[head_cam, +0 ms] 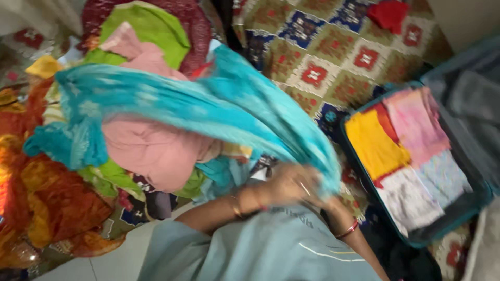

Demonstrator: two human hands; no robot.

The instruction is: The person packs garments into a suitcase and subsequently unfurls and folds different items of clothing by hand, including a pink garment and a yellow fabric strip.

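At centre of the head view, the left hand (284,184) has its grip closed on one end of a turquoise scarf (208,104); the cloth runs up and left, draped over a heap of unfolded clothes (78,171). Right hand (328,205): mostly hidden under the scarf end, grip cannot be told. One open teal suitcase (359,156) lies at right on a patterned blanket (323,57). Packed so far: about five folded pieces, counted by colour. Left: the heap, plus one red garment (388,13) top right.
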